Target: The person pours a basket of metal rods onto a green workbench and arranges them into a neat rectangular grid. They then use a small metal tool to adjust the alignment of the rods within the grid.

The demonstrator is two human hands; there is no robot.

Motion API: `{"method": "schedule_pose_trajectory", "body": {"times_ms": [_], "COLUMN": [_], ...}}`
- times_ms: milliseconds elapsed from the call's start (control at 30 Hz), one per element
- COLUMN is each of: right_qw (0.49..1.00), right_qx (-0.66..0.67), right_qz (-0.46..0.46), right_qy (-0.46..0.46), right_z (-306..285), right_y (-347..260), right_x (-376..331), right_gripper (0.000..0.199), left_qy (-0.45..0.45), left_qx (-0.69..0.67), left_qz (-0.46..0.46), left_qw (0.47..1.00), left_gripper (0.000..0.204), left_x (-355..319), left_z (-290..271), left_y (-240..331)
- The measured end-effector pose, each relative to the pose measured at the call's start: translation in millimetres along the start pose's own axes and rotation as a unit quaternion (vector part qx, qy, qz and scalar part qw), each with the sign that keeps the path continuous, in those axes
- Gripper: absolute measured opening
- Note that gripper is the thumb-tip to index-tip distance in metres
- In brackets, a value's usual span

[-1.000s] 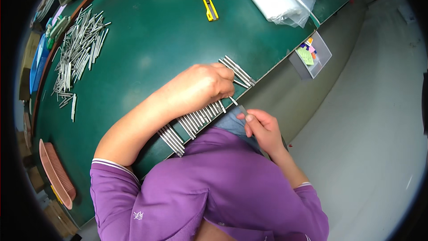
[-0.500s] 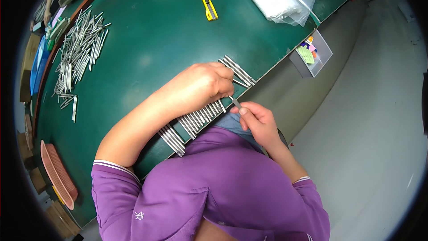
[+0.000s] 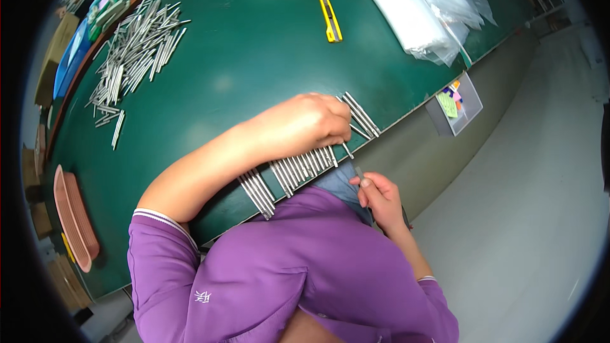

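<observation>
My left hand (image 3: 316, 126) is closed at the table's near edge, its fingers curled down over a metal rod (image 3: 347, 150) whose end pokes out below them. My right hand (image 3: 381, 202), just off the edge, pinches a small grey flat tool (image 3: 359, 173); most of it is hidden in the fingers. Under my left wrist lies a row of short metal rods (image 3: 298, 173), side by side and reaching the edge. Another group of rods (image 3: 257, 194) lies to its left. A few more rods (image 3: 362, 115) rest to the right of my left hand.
A loose heap of metal rods (image 3: 136, 51) covers the far left of the green table (image 3: 241, 70). A yellow utility knife (image 3: 330, 18) and clear plastic bags (image 3: 413, 19) lie at the back. A pink basket (image 3: 75, 216) stands left; a grey bin (image 3: 467, 111) hangs beyond the right edge.
My right hand has drawn down and away from my left hand with the grey tool. A rod end now shows below my left fingers. The whole view has shifted slightly.
</observation>
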State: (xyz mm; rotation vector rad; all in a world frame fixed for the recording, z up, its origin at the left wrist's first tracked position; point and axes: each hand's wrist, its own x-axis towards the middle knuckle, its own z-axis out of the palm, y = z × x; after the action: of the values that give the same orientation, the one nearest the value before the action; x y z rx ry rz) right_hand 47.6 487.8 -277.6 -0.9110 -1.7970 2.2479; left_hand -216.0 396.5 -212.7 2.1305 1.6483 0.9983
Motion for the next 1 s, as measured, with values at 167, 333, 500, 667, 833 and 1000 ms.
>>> {"method": "schedule_pose_trajectory", "body": {"times_ms": [167,333,500,667,833,1000], "right_qw": [0.994,0.896,0.85,0.85,0.855,0.866], "right_qx": [0.012,-0.275,-0.343,-0.347,-0.352,-0.341], "right_qz": [-0.087,-0.316,-0.38,-0.371,-0.342,-0.305], "right_qy": [0.061,0.146,0.124,0.139,0.168,0.201], "right_z": [3,16,29,30,35,37], "right_y": [-10,-32,-41,-36,-41,-39], "right_x": [-1,17,34,39,38,40], "right_gripper": [0.02,0.022,0.02,0.016,0.012,0.016], "left_qy": [0.101,0.047,-0.012,-0.008,-0.02,-0.03], "left_qx": [0.047,0.112,0.089,0.102,0.055,0.033], "left_qz": [-0.089,-0.11,-0.184,-0.195,-0.161,-0.111], "left_qw": [0.99,0.987,0.979,0.975,0.985,0.993], "left_gripper": [0.019,0.053,0.116,0.138,0.141,0.143], "left_x": [-33,-88,-121,-128,-120,-109], "left_z": [-53,-59,-22,-8,-12,-19], "left_y": [10,32,66,59,40,19]}}
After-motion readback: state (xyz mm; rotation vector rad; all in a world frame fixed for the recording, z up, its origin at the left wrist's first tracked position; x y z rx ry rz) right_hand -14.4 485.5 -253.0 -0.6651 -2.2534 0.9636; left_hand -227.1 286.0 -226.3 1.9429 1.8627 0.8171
